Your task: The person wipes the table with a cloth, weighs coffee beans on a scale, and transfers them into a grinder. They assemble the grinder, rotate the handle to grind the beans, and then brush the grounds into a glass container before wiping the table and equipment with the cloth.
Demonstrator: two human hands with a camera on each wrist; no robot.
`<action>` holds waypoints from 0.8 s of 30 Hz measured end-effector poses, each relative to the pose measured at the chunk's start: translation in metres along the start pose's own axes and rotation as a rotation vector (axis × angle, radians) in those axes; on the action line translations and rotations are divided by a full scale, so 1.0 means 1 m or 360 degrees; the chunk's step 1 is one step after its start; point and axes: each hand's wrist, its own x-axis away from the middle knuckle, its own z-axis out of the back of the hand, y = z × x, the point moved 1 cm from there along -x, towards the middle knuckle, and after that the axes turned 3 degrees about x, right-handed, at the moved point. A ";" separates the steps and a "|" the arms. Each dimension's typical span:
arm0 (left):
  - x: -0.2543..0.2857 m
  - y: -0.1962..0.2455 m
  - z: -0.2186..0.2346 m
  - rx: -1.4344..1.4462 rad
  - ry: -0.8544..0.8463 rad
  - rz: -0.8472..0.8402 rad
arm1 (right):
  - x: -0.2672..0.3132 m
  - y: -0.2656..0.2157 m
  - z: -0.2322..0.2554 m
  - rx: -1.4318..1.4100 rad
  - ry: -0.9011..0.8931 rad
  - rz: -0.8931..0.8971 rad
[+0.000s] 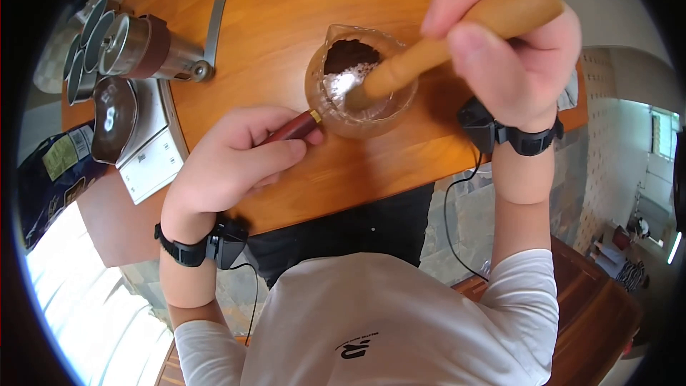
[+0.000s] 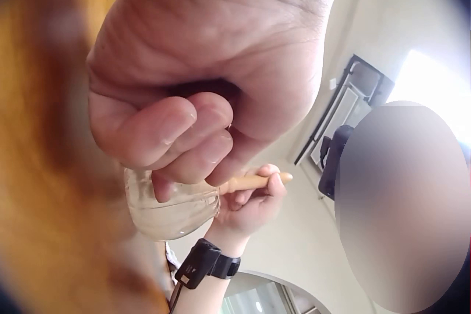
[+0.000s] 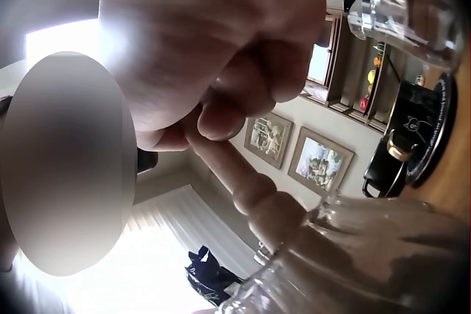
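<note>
A small glass vessel (image 1: 361,78) holding dark coffee grounds and some white powder stands on the round wooden table (image 1: 286,21). My left hand (image 1: 236,157) grips a red-brown handle (image 1: 293,129) whose gold collar meets the vessel's near side. My right hand (image 1: 514,57) grips a thick wooden handle (image 1: 457,36), and its lower end reaches down into the vessel. In the left wrist view my left hand (image 2: 184,108) is a closed fist above the glass vessel (image 2: 173,207). The right wrist view has my right hand (image 3: 221,71) round the wooden handle (image 3: 243,181) above the vessel (image 3: 353,262).
A hand coffee grinder (image 1: 150,46) with a metal crank lies at the table's left, beside stacked metal cups (image 1: 86,50). A dark scoop lies on a white scale (image 1: 150,161), with a dark bag (image 1: 57,171) below. A glass carafe (image 3: 405,5) and black kettle (image 3: 401,145) stand further off.
</note>
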 end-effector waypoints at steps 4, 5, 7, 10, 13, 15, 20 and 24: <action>0.001 0.000 0.002 -0.0124 0.0187 -0.0155 | -0.009 -0.008 -0.008 0.0571 -0.0397 -0.0102; 0.000 -0.002 0.004 -0.0089 0.0269 -0.0308 | -0.005 -0.002 -0.003 0.0472 -0.0211 -0.0025; -0.004 -0.004 0.007 0.0056 0.0334 -0.0428 | 0.006 0.003 0.003 0.0301 0.0186 0.0127; -0.009 -0.006 0.013 0.0331 0.0463 -0.0666 | 0.006 0.001 0.006 0.0121 0.0164 0.0325; -0.013 -0.007 0.015 0.0384 0.0477 -0.0822 | -0.006 -0.011 -0.004 0.0264 -0.0116 0.0051; -0.016 -0.008 0.013 0.0480 0.0563 -0.1014 | -0.006 -0.006 -0.011 0.0185 -0.0061 0.0004; -0.028 -0.013 0.008 0.0825 0.0533 -0.1133 | -0.009 0.006 -0.017 0.0439 -0.0082 0.0052; -0.040 -0.027 0.015 0.1101 0.0410 -0.1026 | -0.008 0.009 -0.015 0.0491 -0.0003 0.0130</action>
